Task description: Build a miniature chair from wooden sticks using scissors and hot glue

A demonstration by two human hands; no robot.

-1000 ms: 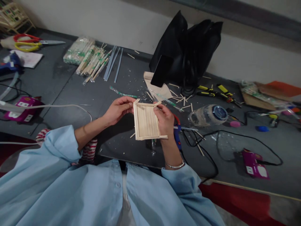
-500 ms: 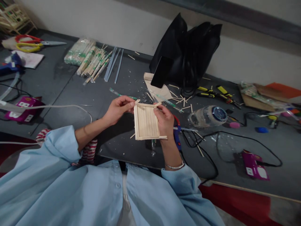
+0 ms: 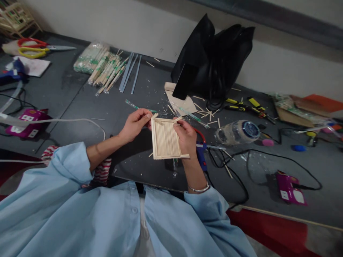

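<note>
A small square tray made of pale wooden sticks (image 3: pixel 166 137) is held up over the near edge of the table, with raised sides and stick ends poking past its corners. My right hand (image 3: pixel 187 137) grips its right side, thumb over the rim and fingers behind. At the upper left corner, my left hand (image 3: pixel 136 124) is closed with thumb and fingers together against the tray's edge; part of its fingers is hidden behind the corner. A blue glue gun (image 3: pixel 201 155) lies just right of my right hand, partly covered by it.
Wrapped chopsticks (image 3: pixel 107 73) and grey strips (image 3: pixel 131 73) lie at the back left, near scissors (image 3: pixel 33 48). A black bag (image 3: pixel 211 64) with a phone (image 3: pixel 184 81) against it stands behind cut stick pieces. To the right are a plastic jar (image 3: pixel 237 132), pliers (image 3: pixel 253 109) and cables.
The stick tray has shifted slightly left in my hands. My left fingers have slid a little left and down along its upper left corner.
</note>
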